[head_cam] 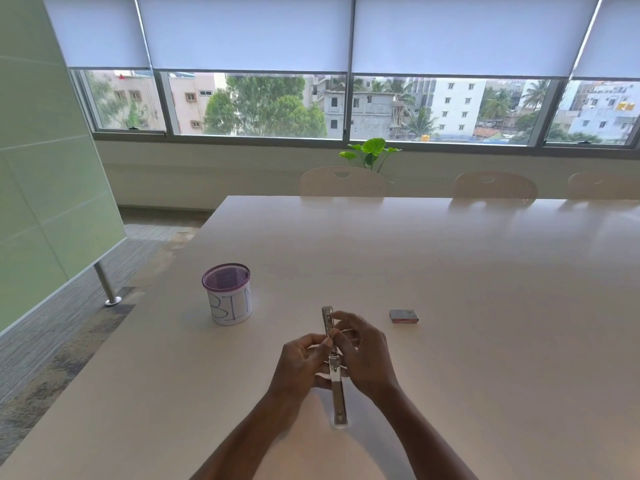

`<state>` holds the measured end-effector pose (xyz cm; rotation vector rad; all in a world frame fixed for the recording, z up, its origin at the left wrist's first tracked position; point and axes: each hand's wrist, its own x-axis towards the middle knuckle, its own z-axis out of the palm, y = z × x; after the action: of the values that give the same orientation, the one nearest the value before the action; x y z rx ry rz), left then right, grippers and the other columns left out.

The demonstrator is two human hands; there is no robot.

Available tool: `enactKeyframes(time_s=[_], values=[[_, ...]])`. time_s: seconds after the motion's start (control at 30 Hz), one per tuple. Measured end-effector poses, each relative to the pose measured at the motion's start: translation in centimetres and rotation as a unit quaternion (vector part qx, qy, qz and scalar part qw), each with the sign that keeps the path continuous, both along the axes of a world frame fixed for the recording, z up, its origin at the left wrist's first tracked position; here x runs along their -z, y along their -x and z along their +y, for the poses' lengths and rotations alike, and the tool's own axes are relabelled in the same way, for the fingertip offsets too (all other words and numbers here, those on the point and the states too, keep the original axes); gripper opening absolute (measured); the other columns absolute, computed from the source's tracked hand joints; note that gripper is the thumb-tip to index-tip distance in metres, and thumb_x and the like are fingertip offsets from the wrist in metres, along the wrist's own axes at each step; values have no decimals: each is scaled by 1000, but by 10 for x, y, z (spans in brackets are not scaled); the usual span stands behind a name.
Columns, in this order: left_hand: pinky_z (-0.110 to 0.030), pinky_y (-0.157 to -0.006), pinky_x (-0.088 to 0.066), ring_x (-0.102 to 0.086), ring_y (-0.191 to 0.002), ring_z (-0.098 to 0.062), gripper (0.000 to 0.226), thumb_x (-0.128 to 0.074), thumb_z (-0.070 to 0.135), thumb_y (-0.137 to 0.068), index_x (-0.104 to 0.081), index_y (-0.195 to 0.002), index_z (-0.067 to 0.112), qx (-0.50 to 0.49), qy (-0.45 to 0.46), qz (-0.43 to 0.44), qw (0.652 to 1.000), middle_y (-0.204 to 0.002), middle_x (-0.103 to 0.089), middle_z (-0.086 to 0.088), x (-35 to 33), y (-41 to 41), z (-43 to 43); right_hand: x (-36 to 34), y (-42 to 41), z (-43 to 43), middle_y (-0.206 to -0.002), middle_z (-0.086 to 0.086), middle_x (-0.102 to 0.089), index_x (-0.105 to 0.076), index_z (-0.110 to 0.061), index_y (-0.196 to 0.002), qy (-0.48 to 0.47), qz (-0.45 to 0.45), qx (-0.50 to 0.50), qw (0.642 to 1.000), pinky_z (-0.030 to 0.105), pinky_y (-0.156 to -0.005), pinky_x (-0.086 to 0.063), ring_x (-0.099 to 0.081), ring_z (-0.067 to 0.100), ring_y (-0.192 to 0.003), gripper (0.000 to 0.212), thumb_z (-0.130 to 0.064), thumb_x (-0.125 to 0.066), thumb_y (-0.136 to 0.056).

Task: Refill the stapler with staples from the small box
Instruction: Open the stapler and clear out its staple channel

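Observation:
A long silver metal stapler (337, 393) lies swung fully open on the white table (485, 306), stretched from near to far. My left hand (301, 365) grips it at the hinge from the left. From the right, my right hand (363, 355) pinches at the far half, thumb and forefinger on the staple channel. Whether a strip of staples sits between those fingers is too small to tell. The small staple box (403, 315), grey with a reddish side, rests closed on the table to the right, apart from both hands.
A purple mesh cup (227, 293) with a paper label reading BIN stands to the left of the stapler. Chairs (343, 181) line the table's far edge, with a green plant (372, 152) behind. The table's left edge runs diagonally beside carpeted floor.

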<state>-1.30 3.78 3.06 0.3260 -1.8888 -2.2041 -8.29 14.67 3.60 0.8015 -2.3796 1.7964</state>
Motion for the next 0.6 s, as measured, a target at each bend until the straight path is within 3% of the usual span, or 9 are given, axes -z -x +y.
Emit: enactKeyframes(time_s=[0.37, 0.6], values=[[-44, -67, -58, -67, -69, -33, 21, -54, 15, -95, -70, -104, 6, 8, -2, 7, 1000, -88, -70, -28, 6, 10, -4, 4, 14, 0, -92, -3, -69, -71, -17, -113, -26, 45, 13, 999, 7, -68, -47, -65, 3, -79, 26, -7, -65, -89], [-40, -65, -60, -67, -66, -30, 21, -51, 8, -96, -68, -102, -3, -1, -7, 5, 1000, -79, -68, -22, 6, 11, -3, 7, 16, -3, -90, -3, -71, -69, -21, -107, -67, 65, 11, 996, 26, -72, -55, -68, 10, -78, 22, -9, -63, -89]])
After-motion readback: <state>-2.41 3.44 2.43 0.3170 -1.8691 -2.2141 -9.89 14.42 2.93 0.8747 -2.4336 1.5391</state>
